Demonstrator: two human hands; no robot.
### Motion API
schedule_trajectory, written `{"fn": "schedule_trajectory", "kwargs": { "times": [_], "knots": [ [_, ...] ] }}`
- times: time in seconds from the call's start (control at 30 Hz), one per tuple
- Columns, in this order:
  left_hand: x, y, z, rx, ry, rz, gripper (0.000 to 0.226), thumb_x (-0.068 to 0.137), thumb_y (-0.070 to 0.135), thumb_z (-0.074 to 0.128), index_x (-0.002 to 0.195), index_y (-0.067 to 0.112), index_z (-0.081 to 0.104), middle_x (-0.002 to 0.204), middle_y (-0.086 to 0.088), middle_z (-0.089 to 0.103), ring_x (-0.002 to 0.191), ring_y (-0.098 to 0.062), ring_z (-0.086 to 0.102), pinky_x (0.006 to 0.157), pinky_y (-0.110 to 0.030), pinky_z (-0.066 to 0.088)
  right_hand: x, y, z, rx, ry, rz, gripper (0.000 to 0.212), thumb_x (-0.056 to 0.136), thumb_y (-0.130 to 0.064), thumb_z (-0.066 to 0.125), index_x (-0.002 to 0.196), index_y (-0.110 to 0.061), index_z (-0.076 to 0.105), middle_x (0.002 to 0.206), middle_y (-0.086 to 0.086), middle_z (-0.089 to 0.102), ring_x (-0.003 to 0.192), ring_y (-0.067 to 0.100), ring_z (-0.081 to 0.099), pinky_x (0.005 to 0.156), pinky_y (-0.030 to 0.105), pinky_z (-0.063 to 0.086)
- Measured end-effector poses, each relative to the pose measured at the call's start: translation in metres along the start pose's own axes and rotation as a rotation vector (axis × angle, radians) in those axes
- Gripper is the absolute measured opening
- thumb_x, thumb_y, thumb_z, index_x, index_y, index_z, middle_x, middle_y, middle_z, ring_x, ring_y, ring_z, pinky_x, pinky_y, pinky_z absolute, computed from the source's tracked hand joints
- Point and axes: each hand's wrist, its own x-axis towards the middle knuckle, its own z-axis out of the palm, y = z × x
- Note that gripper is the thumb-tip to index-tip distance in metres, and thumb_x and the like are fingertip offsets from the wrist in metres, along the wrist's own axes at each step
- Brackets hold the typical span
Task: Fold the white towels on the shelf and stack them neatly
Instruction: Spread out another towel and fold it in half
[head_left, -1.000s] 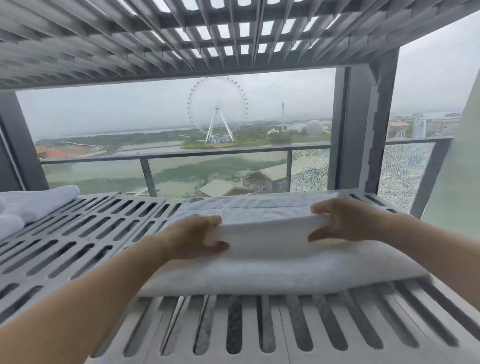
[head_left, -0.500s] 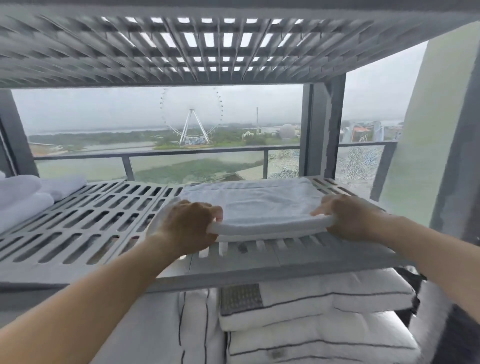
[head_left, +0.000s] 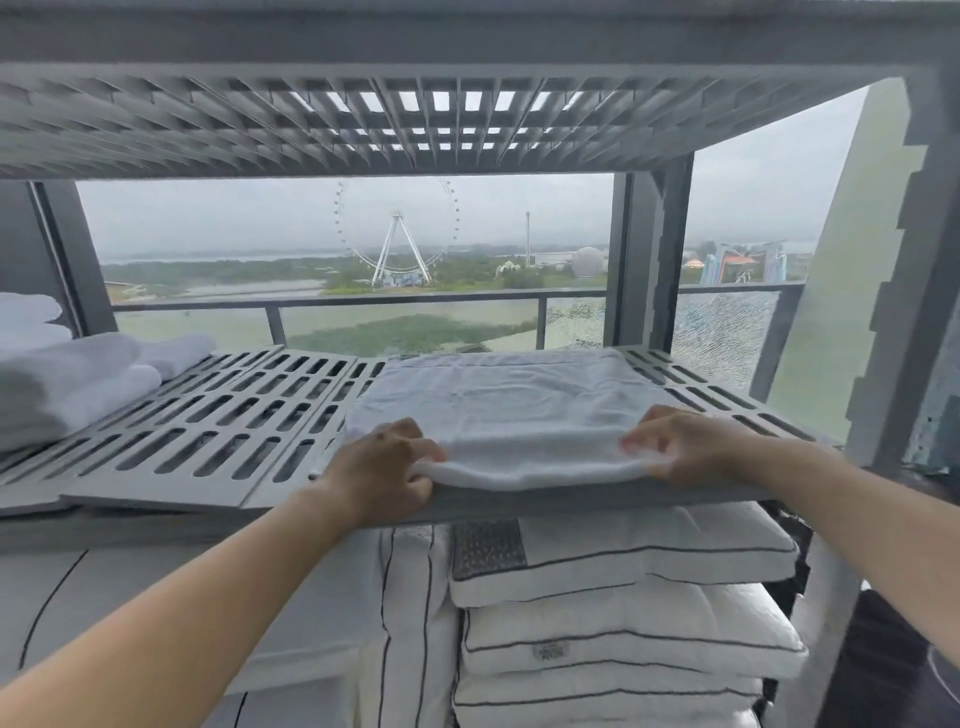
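Note:
A folded white towel (head_left: 511, 410) lies flat on the right half of the grey slotted shelf (head_left: 208, 431), its near fold at the shelf's front edge. My left hand (head_left: 382, 470) grips the towel's near left corner, fingers curled over the top. My right hand (head_left: 685, 447) pinches the near right corner. Other folded white towels (head_left: 67, 384) are piled at the shelf's far left.
A second slotted shelf (head_left: 415, 119) hangs close overhead. Below the towel shelf, white pillows with dark piping (head_left: 623, 613) are stacked. Grey uprights (head_left: 649, 260) stand behind the towel on the right. Behind the shelf is a window with a balcony railing.
The towel has come toward me, from further back on the shelf to its front edge, with both hands still on its near corners. The view has dropped, showing the pillows below.

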Motion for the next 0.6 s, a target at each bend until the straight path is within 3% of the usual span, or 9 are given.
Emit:
{"fn": "schedule_trajectory", "kwargs": {
  "times": [0.13,0.2,0.3,0.37,0.47,0.53,0.6],
  "knots": [
    [0.009,0.002,0.005,-0.057,-0.009,0.011,0.039,0.082,0.027,0.047,0.120,0.036,0.051,0.131,0.007,0.045,0.118,-0.015,0.045,0.096,-0.034,0.042,0.016,-0.005,0.001,0.102,0.038,-0.024,0.023,0.086,-0.031,0.053,0.107,-0.030,0.064,0.114,-0.008,0.049,0.093,0.006,0.051,0.083,0.024,0.035],
    [0.017,0.004,0.006,-0.038,-0.030,0.017,0.047,0.081,0.029,0.049,0.127,0.036,0.045,0.135,0.006,0.045,0.118,-0.017,0.047,0.096,-0.038,0.044,0.025,-0.010,0.002,0.099,0.085,-0.043,0.025,0.087,-0.039,0.054,0.107,-0.027,0.063,0.115,-0.006,0.051,0.091,0.006,0.051,0.081,0.025,0.036],
    [0.031,0.003,0.008,-0.003,-0.070,-0.010,0.054,0.083,0.024,0.051,0.135,0.036,0.038,0.137,0.004,0.048,0.120,-0.020,0.049,0.098,-0.039,0.043,0.034,-0.021,0.005,0.073,0.037,-0.112,0.066,0.069,-0.070,0.058,0.120,-0.027,0.056,0.116,-0.011,0.049,0.100,0.007,0.050,0.087,0.028,0.040],
    [0.040,0.000,0.007,-0.002,-0.036,-0.026,0.054,0.085,0.017,0.048,0.136,0.033,0.039,0.134,0.001,0.052,0.119,-0.021,0.051,0.097,-0.038,0.043,0.041,-0.027,0.010,-0.034,-0.022,-0.157,0.088,0.059,-0.077,0.060,0.130,-0.026,0.047,0.123,-0.011,0.046,0.113,0.009,0.045,0.098,0.031,0.037],
    [0.053,-0.003,-0.001,0.034,0.093,-0.005,0.050,0.087,0.010,0.045,0.134,0.027,0.044,0.129,-0.003,0.057,0.113,-0.024,0.056,0.093,-0.040,0.046,0.053,-0.031,0.014,-0.051,-0.039,-0.177,0.088,0.063,-0.061,0.067,0.137,-0.022,0.040,0.135,-0.007,0.044,0.124,0.013,0.041,0.103,0.027,0.032],
    [0.060,-0.006,-0.010,0.007,0.189,-0.002,0.046,0.086,0.006,0.044,0.127,0.024,0.052,0.122,-0.007,0.062,0.106,-0.028,0.059,0.087,-0.041,0.048,0.060,-0.033,0.011,-0.005,0.013,-0.185,0.069,0.070,-0.045,0.064,0.132,-0.021,0.046,0.132,-0.006,0.051,0.121,0.014,0.046,0.099,0.025,0.034],
    [0.064,-0.007,-0.018,-0.013,0.255,0.002,0.040,0.085,0.005,0.044,0.118,0.023,0.057,0.111,-0.008,0.066,0.098,-0.029,0.061,0.081,-0.040,0.049,0.064,-0.030,0.006,-0.017,0.095,-0.208,0.043,0.073,-0.023,0.059,0.116,-0.023,0.059,0.114,-0.002,0.064,0.107,0.019,0.056,0.091,0.030,0.044]
  ]
}}
